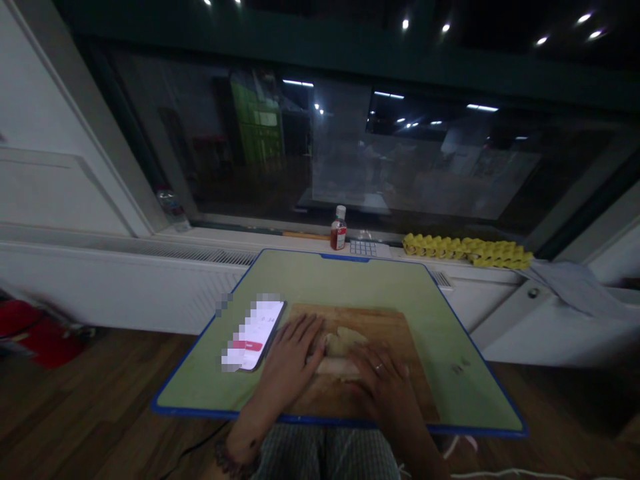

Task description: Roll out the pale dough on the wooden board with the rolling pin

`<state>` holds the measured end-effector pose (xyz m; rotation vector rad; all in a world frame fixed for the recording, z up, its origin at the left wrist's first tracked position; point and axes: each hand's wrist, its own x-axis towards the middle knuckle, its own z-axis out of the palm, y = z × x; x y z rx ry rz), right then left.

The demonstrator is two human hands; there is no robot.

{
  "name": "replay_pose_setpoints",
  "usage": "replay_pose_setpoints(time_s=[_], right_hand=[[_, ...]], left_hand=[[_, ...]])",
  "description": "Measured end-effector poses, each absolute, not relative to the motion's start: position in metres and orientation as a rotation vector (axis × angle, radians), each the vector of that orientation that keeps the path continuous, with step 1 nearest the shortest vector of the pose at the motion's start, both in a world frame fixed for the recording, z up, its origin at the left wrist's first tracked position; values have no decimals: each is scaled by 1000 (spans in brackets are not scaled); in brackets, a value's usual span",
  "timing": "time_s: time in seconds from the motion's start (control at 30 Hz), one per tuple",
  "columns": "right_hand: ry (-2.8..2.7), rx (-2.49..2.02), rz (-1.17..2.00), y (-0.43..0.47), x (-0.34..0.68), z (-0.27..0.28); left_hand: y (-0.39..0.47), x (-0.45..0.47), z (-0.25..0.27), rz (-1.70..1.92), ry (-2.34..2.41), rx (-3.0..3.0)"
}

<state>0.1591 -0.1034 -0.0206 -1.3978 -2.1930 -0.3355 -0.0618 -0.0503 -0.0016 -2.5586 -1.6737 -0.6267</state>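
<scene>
A flattened piece of pale dough [345,341] lies on a wooden cutting board [320,402]. Just in front of it, a light-coloured rolling pin [336,366] runs crosswise, its ends hidden under my hands. My left hand [297,350] rests flat over the pin's left end, fingers stretched forward beside the dough. Over the right end lies my right hand [383,373], wearing a ring, its fingers extended and slightly apart. The fingertips of this hand reach the dough's right edge. What lies beneath both palms is hidden.
A lit phone [263,327] lies left of the board on a green folding table [450,373] with a blue rim. Beyond it, the windowsill holds a small bottle [339,230], a yellow egg tray [465,251] and a plastic bottle [173,208]. A radiator [150,287] stands behind.
</scene>
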Motion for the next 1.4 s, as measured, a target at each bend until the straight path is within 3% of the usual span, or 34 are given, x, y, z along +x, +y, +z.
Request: replay_pose_setpoints(time_s=[0.47,0.67,0.83,1.1,1.4], right_hand=[[-1890,-1638,-306,-111,189,-37],[-1533,-1601,184,-88,201,-13],[-1487,-1452,383,-65,195,-16],[-1431,-1559,391,-68,191,-30],[-1406,-1621,369,-70,188,-28]], left_hand=[[-92,-66,3,-887,-1277,-2528],[-82,-45,0,-683,-1251,-2866],[-72,-29,4,-504,-1361,-2923],[-66,-8,19,-280,-1427,-2868],[-61,-6,18,-46,-1079,-2838]])
